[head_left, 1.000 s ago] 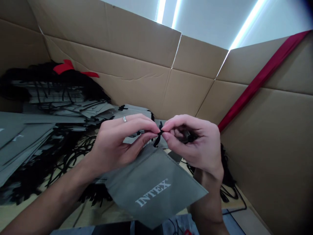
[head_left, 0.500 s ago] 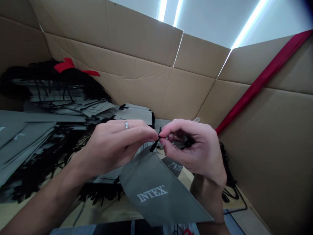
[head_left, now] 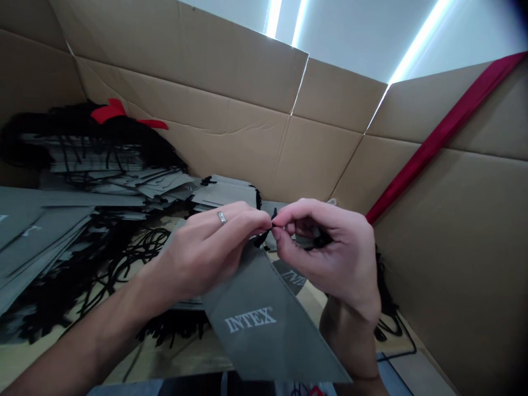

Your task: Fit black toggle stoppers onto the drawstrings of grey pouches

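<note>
A grey fabric piece printed INTEX (head_left: 270, 330) hangs from a black cord (head_left: 260, 240) at its top corner. My left hand (head_left: 212, 250), with a ring on one finger, pinches this cord close to the corner. Right beside it, the thumb and forefinger of my right hand (head_left: 330, 247) are closed on the same cord. The fingertips of both hands nearly touch. More black material shows inside the curled fingers of my right hand; I cannot make out its shape. Under that hand lies another grey INTEX piece (head_left: 291, 275), partly covered.
Stacks of grey pieces with black cords (head_left: 99, 154) fill the left side, with red strips (head_left: 109, 111) on top. A smaller stack (head_left: 226, 192) stands behind my hands. Cardboard walls (head_left: 239, 126) enclose the table; a dark red band (head_left: 445, 135) slants down the right wall. Black cords (head_left: 391, 313) lie at right.
My left hand has shifted slightly right and up, with its wrist turned. The hanging grey piece has swung a little to the left. Both hands keep their pinch on the cord.
</note>
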Demonstrator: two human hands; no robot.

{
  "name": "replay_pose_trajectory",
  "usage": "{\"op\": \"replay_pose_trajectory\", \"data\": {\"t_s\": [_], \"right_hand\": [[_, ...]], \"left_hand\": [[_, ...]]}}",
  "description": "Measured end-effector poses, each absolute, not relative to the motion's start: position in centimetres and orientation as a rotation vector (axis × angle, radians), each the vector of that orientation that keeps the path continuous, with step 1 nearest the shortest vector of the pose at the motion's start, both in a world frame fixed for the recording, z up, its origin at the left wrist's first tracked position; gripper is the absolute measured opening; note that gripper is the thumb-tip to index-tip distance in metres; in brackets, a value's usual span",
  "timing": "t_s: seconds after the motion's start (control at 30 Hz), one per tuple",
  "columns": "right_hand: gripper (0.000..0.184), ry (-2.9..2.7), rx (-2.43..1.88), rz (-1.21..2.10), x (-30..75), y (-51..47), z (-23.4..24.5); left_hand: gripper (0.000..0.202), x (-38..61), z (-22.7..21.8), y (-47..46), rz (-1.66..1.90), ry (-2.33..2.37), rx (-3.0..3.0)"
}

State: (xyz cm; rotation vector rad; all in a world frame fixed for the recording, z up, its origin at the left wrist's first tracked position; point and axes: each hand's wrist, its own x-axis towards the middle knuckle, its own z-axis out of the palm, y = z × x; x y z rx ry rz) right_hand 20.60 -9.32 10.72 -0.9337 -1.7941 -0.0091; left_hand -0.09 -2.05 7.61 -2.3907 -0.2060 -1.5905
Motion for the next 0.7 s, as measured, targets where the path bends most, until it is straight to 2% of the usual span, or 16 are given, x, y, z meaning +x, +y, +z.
{"op": "replay_pose_trajectory", "data": {"t_s": [0.17,0.3,0.6,0.7], "right_hand": [[0.017,-1.763,-0.909,-0.021,20.1,-9.2,10.7],[0.017,-1.714,-0.858,0.080,19.8,-9.1,10.7],[0.017,-1.659,-0.790,0.372,19.7,-8.9,10.7],[0.016,-1.660,-0.843,0.318,19.8,-8.8,10.7]], "left_hand": [[0.028,0.2,7.6,-2.3,-1.654,-0.270,-2.484],[0.019,0.1,8.1,-2.3,-1.740,-0.303,-2.593],[0.016,-0.1,8.4,-2.4,-1.885,-0.221,-2.726],[0.014,-0.3,8.6,-2.2,-1.798,-0.234,-2.664]]}}
